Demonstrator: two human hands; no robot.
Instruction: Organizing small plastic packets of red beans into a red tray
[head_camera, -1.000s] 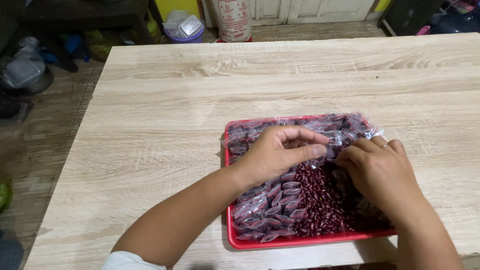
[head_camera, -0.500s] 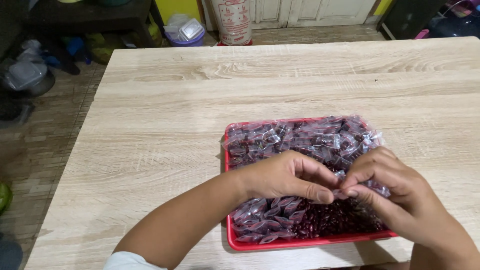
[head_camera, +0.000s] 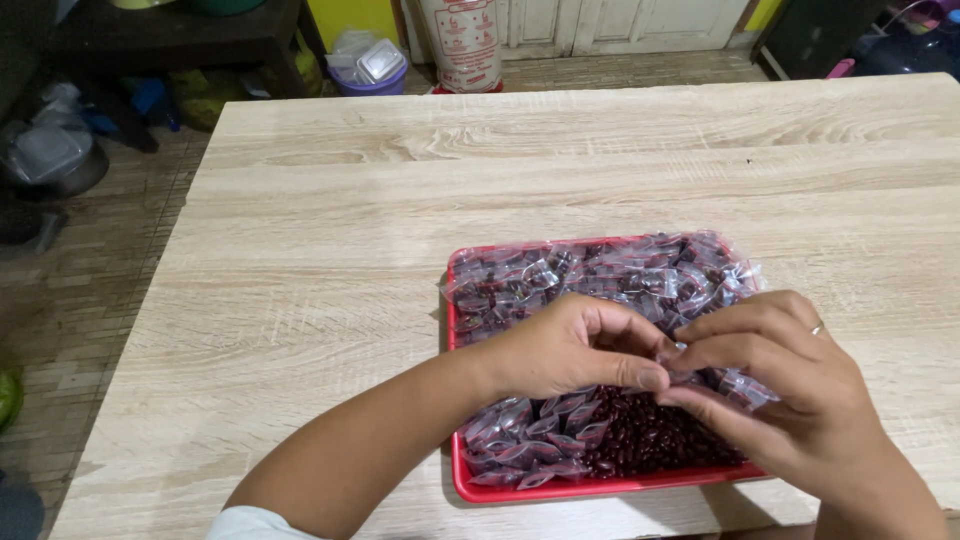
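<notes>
A shallow red plastic tray (head_camera: 470, 489), heaped with dark red beans (head_camera: 640, 440) and many small clear plastic packets of beans (head_camera: 600, 275), sat on the pale wood-grain bench (head_camera: 300, 290) near its front edge. Above it, the left hand (head_camera: 565, 348) and right hand (head_camera: 790, 390) met fingertip to fingertip, both pinched shut on one tiny clear packet (head_camera: 683, 375).

Small clear packets (head_camera: 600, 275) of dark red beans fill the red tray (head_camera: 470, 490)

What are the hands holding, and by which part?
Both hands, left hand and right hand, pinch one small clear packet between their fingertips over the red tray; which part is hidden.
</notes>
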